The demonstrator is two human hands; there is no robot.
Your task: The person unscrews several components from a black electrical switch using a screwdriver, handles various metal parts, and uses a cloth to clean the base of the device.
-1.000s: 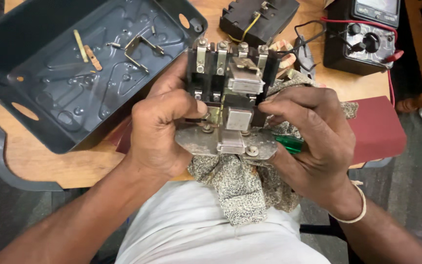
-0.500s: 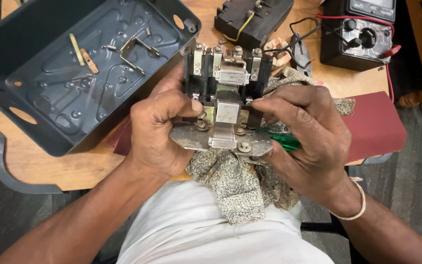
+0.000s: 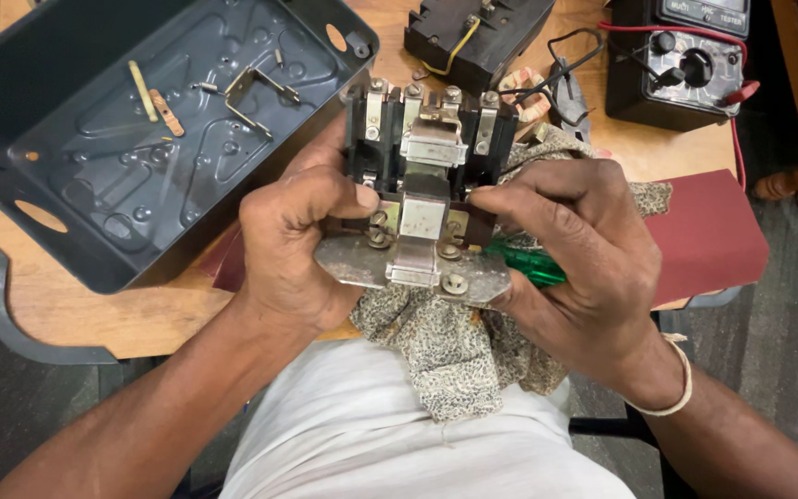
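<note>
An electrical contactor (image 3: 422, 176), black with metal terminals and a grey metal base plate, is held upright over a patterned cloth (image 3: 454, 346). My left hand (image 3: 293, 245) grips its left side, thumb pressed on a screw near the base. My right hand (image 3: 584, 268) holds the right side, fingertips against the central metal block, and also clasps a green-handled screwdriver (image 3: 528, 263) in the palm. The screwdriver's tip is hidden.
A dark grey metal enclosure (image 3: 76, 231) with loose brackets and small strips lies open at the left. A black multimeter (image 3: 685, 60) with red lead sits far right, another black component (image 3: 473, 32) behind. A dark red book (image 3: 708, 240) lies under the right hand, on a wooden table (image 3: 131, 319).
The contactor has been tilted slightly and lowered toward me; my left thumb has shifted along its lower left screw. Both hands keep their hold.
</note>
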